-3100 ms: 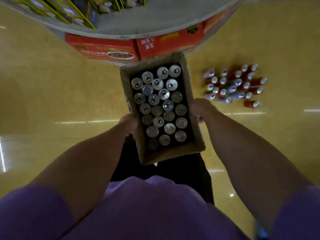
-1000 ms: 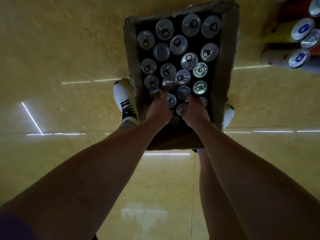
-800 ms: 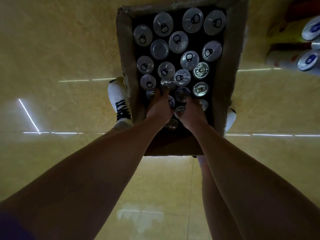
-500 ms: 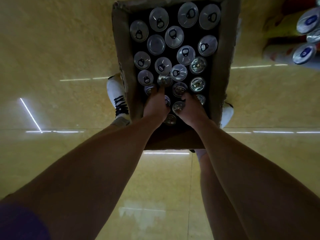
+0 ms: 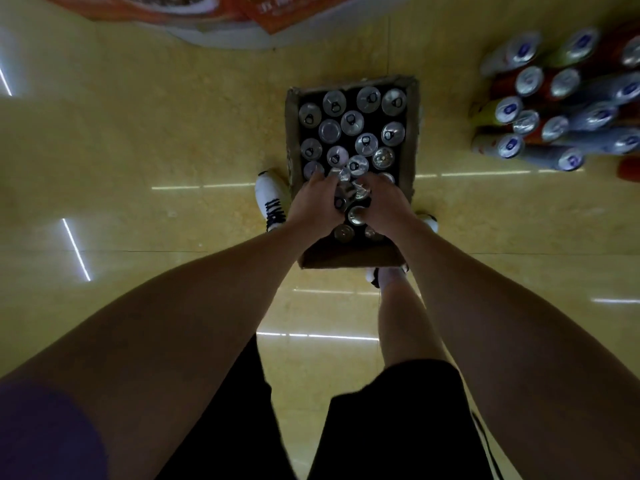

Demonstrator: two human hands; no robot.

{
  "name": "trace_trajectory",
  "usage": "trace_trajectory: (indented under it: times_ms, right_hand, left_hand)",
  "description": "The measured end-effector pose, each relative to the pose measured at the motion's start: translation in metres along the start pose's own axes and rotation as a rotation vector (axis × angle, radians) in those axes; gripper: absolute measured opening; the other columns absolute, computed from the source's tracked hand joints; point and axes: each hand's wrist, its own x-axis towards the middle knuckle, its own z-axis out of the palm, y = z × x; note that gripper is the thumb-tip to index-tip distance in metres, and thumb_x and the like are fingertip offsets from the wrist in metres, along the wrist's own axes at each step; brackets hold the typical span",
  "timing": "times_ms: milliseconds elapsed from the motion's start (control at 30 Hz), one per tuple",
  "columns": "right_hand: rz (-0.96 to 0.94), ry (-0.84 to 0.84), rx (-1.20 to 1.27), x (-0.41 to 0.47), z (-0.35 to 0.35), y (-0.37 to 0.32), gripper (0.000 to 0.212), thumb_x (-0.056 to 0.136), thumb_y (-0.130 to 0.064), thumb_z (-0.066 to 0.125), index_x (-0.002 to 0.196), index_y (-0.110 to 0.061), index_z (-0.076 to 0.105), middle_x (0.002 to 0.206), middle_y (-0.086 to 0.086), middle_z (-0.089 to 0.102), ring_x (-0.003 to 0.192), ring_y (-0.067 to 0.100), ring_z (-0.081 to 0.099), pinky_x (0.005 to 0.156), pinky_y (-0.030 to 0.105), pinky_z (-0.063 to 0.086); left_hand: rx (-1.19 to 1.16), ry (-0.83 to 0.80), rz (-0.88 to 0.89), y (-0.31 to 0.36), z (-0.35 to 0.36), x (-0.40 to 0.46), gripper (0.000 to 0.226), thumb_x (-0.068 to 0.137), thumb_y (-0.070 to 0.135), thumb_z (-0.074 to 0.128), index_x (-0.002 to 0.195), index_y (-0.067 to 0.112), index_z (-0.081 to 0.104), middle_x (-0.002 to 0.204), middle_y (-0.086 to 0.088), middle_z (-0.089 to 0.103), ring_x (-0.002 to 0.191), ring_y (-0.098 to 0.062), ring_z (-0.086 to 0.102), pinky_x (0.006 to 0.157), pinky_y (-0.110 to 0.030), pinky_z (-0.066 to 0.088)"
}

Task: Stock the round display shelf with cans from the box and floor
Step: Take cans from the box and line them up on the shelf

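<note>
Hands: left hand point(image 5: 317, 211) and right hand point(image 5: 384, 206) curl around cans point(image 5: 348, 195) clustered between them.
Box: cardboard box point(image 5: 410, 140) on the floor beneath both hands, mostly full.
Floor cans: standing group point(image 5: 554, 109) well off to the right hand's side.
Progress: early, by the look of it.
Hidden: shelf base point(image 5: 221, 39) cropped; fingertips unclear.

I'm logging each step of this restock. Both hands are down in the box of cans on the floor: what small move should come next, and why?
Probably lift both hands straight up with the cans they hold. The left hand and right hand are curled round a cluster of cans near the middle of the cardboard box, where cans stand packed close, so a straight lift avoids knocking neighbours.
</note>
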Motion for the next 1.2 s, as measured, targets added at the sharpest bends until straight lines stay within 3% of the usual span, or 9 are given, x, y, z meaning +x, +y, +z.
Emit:
trace_trajectory:
  times_ms: [133,233,333,433,600,767,933,1067,1200]
  right_hand:
    - [-0.122,0.038,-0.041,-0.046,-0.041,-0.044,0.059,0.074,-0.021,0.074,0.129,-0.020,0.053,0.131,0.007,0.051,0.119,0.031,0.053,0.091,0.042,0.049]
    - [-0.210,0.079,-0.134,-0.087,-0.078,-0.084,0.054,0.077,-0.022,0.072,0.127,-0.017,0.052,0.126,0.009,0.052,0.114,0.031,0.054,0.085,0.040,0.049]
    - [-0.299,0.121,-0.247,-0.130,-0.118,-0.127,0.056,0.081,-0.030,0.070,0.131,-0.015,0.049,0.132,0.008,0.049,0.118,0.030,0.052,0.084,0.040,0.048]
    - [-0.395,0.168,-0.297,-0.169,-0.160,-0.170,0.048,0.086,-0.035,0.066,0.125,-0.010,0.050,0.125,0.009,0.050,0.113,0.027,0.052,0.084,0.042,0.048]
    - [-0.472,0.301,-0.212,-0.244,-0.225,-0.233,0.047,0.084,-0.037,0.071,0.116,-0.010,0.050,0.113,0.008,0.054,0.097,0.026,0.053,0.072,0.033,0.038]
    - [-0.614,0.380,-0.020,-0.311,-0.276,-0.287,0.044,0.071,-0.035,0.079,0.100,-0.021,0.048,0.101,0.003,0.059,0.087,0.021,0.058,0.068,0.035,0.043]
    - [-0.799,0.473,-0.019,-0.370,-0.326,-0.340,0.056,0.072,-0.042,0.076,0.118,-0.019,0.053,0.103,-0.002,0.064,0.086,0.017,0.062,0.073,0.038,0.052]
    - [-0.825,0.484,-0.024,-0.398,-0.363,-0.377,0.056,0.067,-0.039,0.086,0.110,-0.028,0.052,0.097,-0.006,0.069,0.084,0.011,0.066,0.077,0.036,0.054]
    - [-0.884,0.484,0.010,-0.424,-0.391,-0.414,0.068,0.064,-0.035,0.087,0.121,-0.029,0.051,0.110,-0.010,0.069,0.100,0.005,0.065,0.090,0.036,0.054]
  left_hand:
    - [0.040,0.052,0.052,0.029,-0.069,-0.039,0.047,0.070,0.020,0.078,0.110,0.013,0.056,0.112,-0.009,0.056,0.094,-0.026,0.059,0.065,-0.031,0.037]
    - [0.058,0.090,0.123,0.055,-0.124,-0.074,0.043,0.070,0.024,0.078,0.108,0.013,0.061,0.108,-0.006,0.056,0.085,-0.020,0.056,0.068,-0.033,0.048]
    - [0.051,0.118,0.193,0.083,-0.184,-0.116,0.039,0.068,0.029,0.078,0.100,0.014,0.062,0.096,-0.002,0.057,0.087,-0.019,0.055,0.075,-0.038,0.053]
    - [0.036,0.198,0.217,0.113,-0.244,-0.159,0.047,0.069,0.028,0.079,0.108,0.009,0.061,0.104,-0.005,0.057,0.093,-0.020,0.054,0.078,-0.035,0.049]
    - [-0.043,0.448,0.264,0.165,-0.335,-0.229,0.038,0.069,0.029,0.078,0.102,0.014,0.067,0.098,-0.004,0.068,0.090,-0.022,0.063,0.066,-0.027,0.042]
    - [-0.120,0.671,0.358,0.205,-0.406,-0.297,0.042,0.069,0.040,0.081,0.101,0.018,0.066,0.089,-0.002,0.070,0.083,-0.018,0.064,0.060,-0.025,0.043]
    - [-0.164,0.849,0.490,0.236,-0.470,-0.347,0.057,0.059,0.064,0.071,0.099,0.023,0.068,0.082,0.004,0.071,0.080,-0.014,0.067,0.065,-0.026,0.048]
    - [-0.245,0.928,0.529,0.259,-0.514,-0.384,0.053,0.064,0.051,0.083,0.104,0.021,0.068,0.071,0.011,0.067,0.065,-0.006,0.060,0.062,-0.019,0.042]
    - [-0.460,0.975,0.590,0.282,-0.553,-0.408,0.040,0.062,0.041,0.089,0.091,0.017,0.073,0.077,0.001,0.073,0.064,-0.005,0.058,0.065,-0.024,0.048]
